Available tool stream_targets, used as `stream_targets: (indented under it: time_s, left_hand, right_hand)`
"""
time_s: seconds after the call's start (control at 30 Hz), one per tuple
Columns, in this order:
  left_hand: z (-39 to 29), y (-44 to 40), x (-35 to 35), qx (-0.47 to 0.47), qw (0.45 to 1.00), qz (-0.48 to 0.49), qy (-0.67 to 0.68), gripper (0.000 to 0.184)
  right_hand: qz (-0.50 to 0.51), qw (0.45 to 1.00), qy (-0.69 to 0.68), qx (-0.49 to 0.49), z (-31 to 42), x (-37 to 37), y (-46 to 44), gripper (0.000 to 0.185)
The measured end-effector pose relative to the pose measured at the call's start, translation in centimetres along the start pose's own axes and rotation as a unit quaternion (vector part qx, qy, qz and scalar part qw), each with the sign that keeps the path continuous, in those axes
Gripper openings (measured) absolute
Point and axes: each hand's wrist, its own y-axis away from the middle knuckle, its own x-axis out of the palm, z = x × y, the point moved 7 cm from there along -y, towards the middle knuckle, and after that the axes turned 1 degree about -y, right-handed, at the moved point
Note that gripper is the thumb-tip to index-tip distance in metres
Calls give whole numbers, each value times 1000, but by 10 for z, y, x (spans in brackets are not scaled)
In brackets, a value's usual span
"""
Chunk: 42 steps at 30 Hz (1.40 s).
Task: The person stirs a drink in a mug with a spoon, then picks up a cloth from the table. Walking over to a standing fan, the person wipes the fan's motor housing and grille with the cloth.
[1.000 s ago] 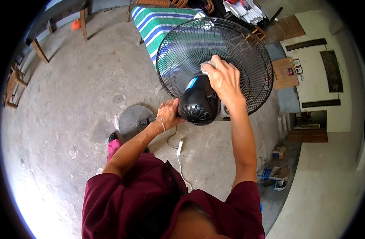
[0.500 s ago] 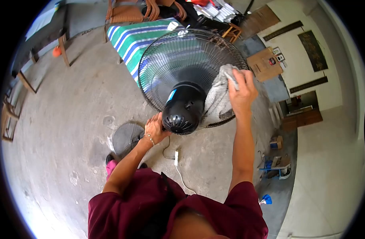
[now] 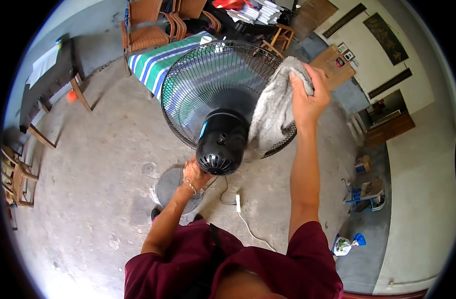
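The right hand [image 3: 311, 97] is clamped on a grey cloth [image 3: 275, 107], thumb on one side and fingers on the other, at the right edge of a black fan's [image 3: 221, 144] round wire grille [image 3: 190, 94]. The cloth hangs in folds over that side of the grille, its lower end beside the motor housing. The left hand [image 3: 194, 175] is against the lower left of the housing, with part of its fingers hidden behind it; whether they close around anything there I cannot tell. The fan stands on the floor [image 3: 113, 174], its round base [image 3: 171, 187] close to the person's feet, its housing turned toward the wearer. A white power strip [image 3: 238, 203] lies on the floor to the right of the base, with a pale cable running from it toward the wearer. Past the grille is a table [image 3: 148, 67] under a green, white and blue striped cover; its left corner juts out clear of the grille, and a white cup [image 3: 205, 40] sits by its far edge. Wicker chairs [image 3: 146, 37] stand behind that edge.
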Motion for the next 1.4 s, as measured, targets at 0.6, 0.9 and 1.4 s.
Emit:
stream_targets:
  time_s: [0.6, 0.9, 1.4]
  left_hand:
    - [-7, -2, -1, 18, 998, 55, -40, 59]
    - [-20, 6, -16, 135, 984, -82, -84, 35]
    - [18, -2, 18, -38, 998, 51, 16, 68]
  right_hand:
    - [-86, 843, -223, 483, 4, 6, 231, 32]
    - [-128, 488, -436, 745, 14, 44, 368, 42]
    - [235, 167, -537, 793, 82, 88, 547, 34]
